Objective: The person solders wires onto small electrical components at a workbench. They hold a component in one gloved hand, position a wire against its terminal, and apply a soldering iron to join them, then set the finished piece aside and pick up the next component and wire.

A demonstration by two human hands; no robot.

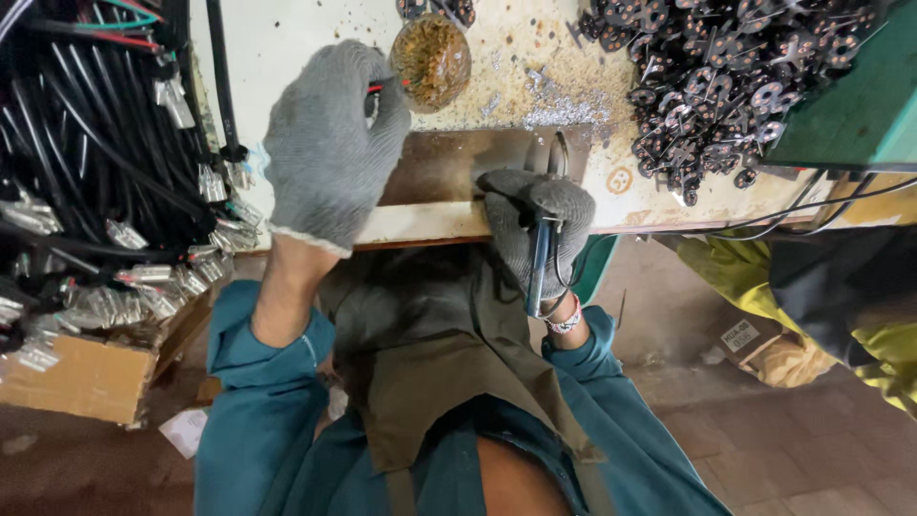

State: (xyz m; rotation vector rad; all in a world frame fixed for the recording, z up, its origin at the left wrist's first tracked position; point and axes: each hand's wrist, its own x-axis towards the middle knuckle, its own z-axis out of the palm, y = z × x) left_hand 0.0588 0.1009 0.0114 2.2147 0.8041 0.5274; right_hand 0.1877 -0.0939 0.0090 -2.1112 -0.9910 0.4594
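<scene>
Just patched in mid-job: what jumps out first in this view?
Two grey-gloved hands at the bench edge: the left hand pinches a red wire, the right hand grips pliers against a metal plate. A heap of black metal parts fills the upper right; bundled black cables with terminals hang at left.

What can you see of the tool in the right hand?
The pliers-like tool has dark blue handles and grey metal jaws. The gloved right hand grips the handles, which point toward the person. The jaws rest on the worn metal plate at the bench edge. Whether they pinch anything is unclear.
</scene>
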